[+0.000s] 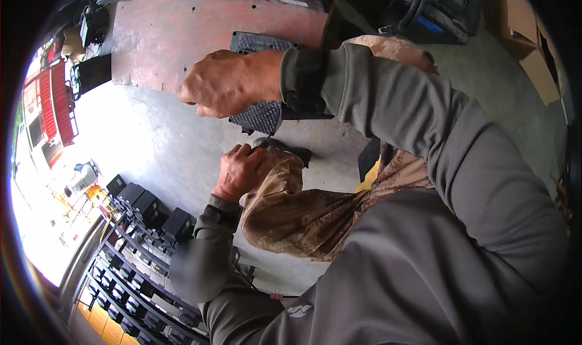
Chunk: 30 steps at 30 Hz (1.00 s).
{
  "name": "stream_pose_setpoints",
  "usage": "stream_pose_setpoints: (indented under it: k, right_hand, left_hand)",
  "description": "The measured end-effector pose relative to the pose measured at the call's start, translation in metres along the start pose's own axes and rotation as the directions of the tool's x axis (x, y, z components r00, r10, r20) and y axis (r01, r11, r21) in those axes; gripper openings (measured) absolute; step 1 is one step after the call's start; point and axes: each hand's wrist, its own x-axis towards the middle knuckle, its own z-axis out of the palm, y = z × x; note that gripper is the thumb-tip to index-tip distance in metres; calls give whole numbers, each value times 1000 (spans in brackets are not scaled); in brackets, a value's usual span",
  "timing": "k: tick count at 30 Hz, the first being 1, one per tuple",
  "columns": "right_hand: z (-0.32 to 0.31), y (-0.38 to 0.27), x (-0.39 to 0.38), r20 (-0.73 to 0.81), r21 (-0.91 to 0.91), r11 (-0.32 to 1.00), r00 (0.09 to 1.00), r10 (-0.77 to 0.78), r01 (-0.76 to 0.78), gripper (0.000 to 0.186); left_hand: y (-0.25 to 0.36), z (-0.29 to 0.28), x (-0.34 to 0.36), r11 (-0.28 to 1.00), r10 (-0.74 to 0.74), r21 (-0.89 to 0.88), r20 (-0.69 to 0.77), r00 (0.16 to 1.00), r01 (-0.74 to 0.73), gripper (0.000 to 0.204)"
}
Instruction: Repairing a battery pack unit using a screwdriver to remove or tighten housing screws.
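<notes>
My right hand (233, 83) is closed, with its fingers curled under, above a black part with a ribbed, textured surface (262, 118). More of this black textured surface shows beyond the wrist; the hand and forearm hide its middle. I cannot make out what the fingers hold. Nearer to me, my left hand (239, 172) is closed too, its fingers bent together beside my knee. What lies in it, if anything, is hidden. Just past its fingertips is a dark shoe (285, 149) on the floor. Both wrists wear black bands.
A worn reddish board (157, 36) lies at the far side. At far right are a black bag (433, 17) and an open cardboard box (536, 66). Racks with several black parts (133, 284) stand at lower left, near a bright opening. My camouflage trouser leg (291, 224) is bent below my hands.
</notes>
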Motion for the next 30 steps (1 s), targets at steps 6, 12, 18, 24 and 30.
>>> stream_pose_setpoints:
  k: [6, 12, 18, 24, 30]
  right_hand:
    - [4, 2, 0, 20, -26, 1000, 1000, -2, 3, 23]
    - [1, 13, 9, -25, 1, 999, 999, 42, -42, 22]
    - [-8, 24, 7, -204, 43, 998, 977, 61, -53, 21]
    - [-9, 32, 6, -207, 42, 997, 976, 73, -66, 21]
    - [-9, 33, 6, -208, 53, 996, 974, 86, -77, 22]
  left_hand:
    - [13, 16, -8, 946, -315, -110, -93, 945, 304, 32]
    - [42, 26, -1, 691, -719, -247, -133, 682, 679, 47]
    - [57, 51, -2, 494, -866, -530, -234, 441, 689, 51]
    - [55, 61, -5, 548, -836, -482, -338, 432, 684, 43]
    - [51, 47, -13, 499, -865, -517, -344, 365, 695, 34]
